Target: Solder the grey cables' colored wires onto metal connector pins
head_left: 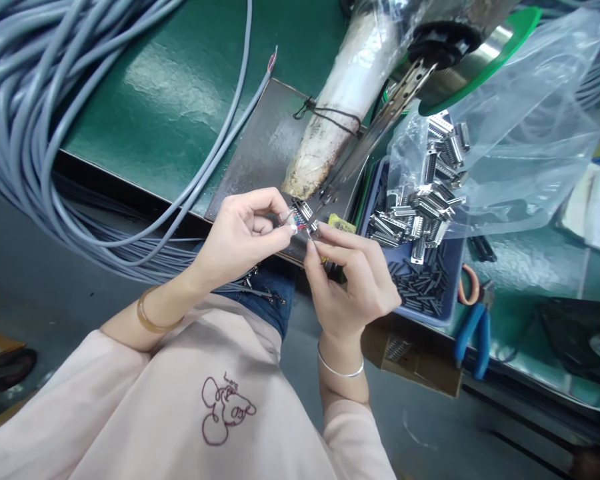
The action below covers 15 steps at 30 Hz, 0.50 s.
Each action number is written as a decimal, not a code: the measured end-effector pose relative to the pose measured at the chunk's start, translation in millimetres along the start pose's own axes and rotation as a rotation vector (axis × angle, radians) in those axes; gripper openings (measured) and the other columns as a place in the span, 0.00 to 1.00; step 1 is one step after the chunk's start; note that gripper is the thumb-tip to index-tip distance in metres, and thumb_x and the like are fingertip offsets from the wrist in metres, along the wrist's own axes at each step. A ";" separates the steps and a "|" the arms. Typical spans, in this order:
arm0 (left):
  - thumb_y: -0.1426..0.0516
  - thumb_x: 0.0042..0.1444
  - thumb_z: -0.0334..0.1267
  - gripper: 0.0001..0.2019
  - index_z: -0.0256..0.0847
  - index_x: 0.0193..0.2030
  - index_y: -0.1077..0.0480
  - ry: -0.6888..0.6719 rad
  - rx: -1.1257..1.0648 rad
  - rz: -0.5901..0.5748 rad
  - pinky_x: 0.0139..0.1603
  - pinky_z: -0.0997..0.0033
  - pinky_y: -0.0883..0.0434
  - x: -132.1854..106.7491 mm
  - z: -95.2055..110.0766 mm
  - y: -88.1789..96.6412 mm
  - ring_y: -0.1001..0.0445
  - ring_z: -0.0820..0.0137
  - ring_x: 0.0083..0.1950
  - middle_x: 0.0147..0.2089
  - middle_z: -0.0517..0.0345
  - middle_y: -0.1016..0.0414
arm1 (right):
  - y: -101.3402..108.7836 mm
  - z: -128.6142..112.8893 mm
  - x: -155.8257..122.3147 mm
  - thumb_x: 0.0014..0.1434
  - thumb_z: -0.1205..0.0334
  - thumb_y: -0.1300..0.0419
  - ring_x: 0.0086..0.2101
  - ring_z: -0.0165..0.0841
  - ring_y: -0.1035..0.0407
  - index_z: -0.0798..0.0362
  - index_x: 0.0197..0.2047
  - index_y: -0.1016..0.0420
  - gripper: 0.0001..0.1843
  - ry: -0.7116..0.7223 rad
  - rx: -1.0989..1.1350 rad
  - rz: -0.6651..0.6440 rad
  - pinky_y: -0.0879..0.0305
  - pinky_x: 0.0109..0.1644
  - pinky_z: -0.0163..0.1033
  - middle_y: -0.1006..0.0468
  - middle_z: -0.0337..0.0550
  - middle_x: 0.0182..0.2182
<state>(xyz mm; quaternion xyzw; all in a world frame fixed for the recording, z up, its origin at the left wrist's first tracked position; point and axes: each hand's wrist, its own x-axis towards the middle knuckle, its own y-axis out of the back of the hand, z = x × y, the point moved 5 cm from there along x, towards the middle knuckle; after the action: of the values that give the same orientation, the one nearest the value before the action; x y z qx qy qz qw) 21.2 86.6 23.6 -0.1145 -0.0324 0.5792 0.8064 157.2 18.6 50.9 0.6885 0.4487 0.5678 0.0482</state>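
Note:
My left hand (250,233) is closed in a pinch on thin coloured wires (299,220) beside a small metal D-sub connector (304,209). Thumb and fingers of my right hand (350,273) also pinch, at the near side of that connector; what lies between their tips is too small to make out. Just above the connector sits the tip of a soldering fixture with a metal feed arm (350,150). A wide sleeve wrapped in plastic film (343,87) comes down close to both hands. Under them is a dark metal plate (260,147).
Grey cable (35,113) lies coiled at the left, with one stripped end (271,63) on the bench. A blue bin (453,293) holds connectors (425,207) and black tubes (420,287). Blue-handled cutters (475,333) and a green-rimmed solder spool (480,63) are at the right.

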 end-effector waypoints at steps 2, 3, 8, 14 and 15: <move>0.37 0.47 0.29 0.07 0.38 0.27 0.33 -0.002 0.006 0.005 0.16 0.80 0.49 -0.3 1.4 0.3 0.45 0.84 0.18 0.24 0.66 0.34 | 1.0 -1.1 0.6 0.60 0.72 0.32 0.39 0.31 0.18 0.49 0.38 0.25 0.09 -0.002 -0.008 0.005 0.20 0.45 0.36 0.14 0.39 0.39; 0.37 0.47 0.29 0.06 0.37 0.27 0.33 -0.001 0.008 0.005 0.16 0.80 0.49 -0.5 1.5 0.6 0.44 0.84 0.19 0.25 0.65 0.33 | 1.4 -1.7 0.6 0.60 0.72 0.32 0.39 0.31 0.18 0.49 0.39 0.25 0.09 0.001 -0.016 0.005 0.20 0.45 0.36 0.14 0.39 0.39; 0.37 0.48 0.29 0.07 0.38 0.27 0.34 0.065 0.034 -0.021 0.17 0.79 0.52 -2.7 -5.8 3.0 0.47 0.84 0.18 0.21 0.67 0.39 | -0.9 -5.6 -1.9 0.60 0.72 0.33 0.35 0.28 0.18 0.51 0.35 0.27 0.09 0.091 -0.079 -0.029 0.22 0.40 0.30 0.14 0.42 0.37; 0.37 0.48 0.32 0.08 0.38 0.27 0.34 0.098 0.043 -0.047 0.18 0.79 0.53 -6.5 -11.0 1.3 0.49 0.83 0.19 0.21 0.68 0.41 | 1.8 -3.7 -7.5 0.60 0.72 0.33 0.36 0.29 0.18 0.51 0.36 0.28 0.08 0.086 -0.051 -0.060 0.23 0.41 0.31 0.14 0.42 0.37; 0.37 0.48 0.32 0.08 0.38 0.27 0.34 0.098 0.041 -0.062 0.19 0.79 0.53 -8.5 -11.7 -0.3 0.48 0.83 0.19 0.21 0.67 0.40 | 6.1 -1.1 -9.4 0.61 0.71 0.34 0.35 0.30 0.18 0.50 0.37 0.26 0.07 0.029 -0.035 -0.088 0.24 0.40 0.32 0.14 0.40 0.36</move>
<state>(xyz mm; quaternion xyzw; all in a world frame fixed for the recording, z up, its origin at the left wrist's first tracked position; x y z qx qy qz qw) 20.8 76.8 12.9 -0.1249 0.0155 0.5481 0.8269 160.2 8.2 47.8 0.6587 0.4692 0.5829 0.0788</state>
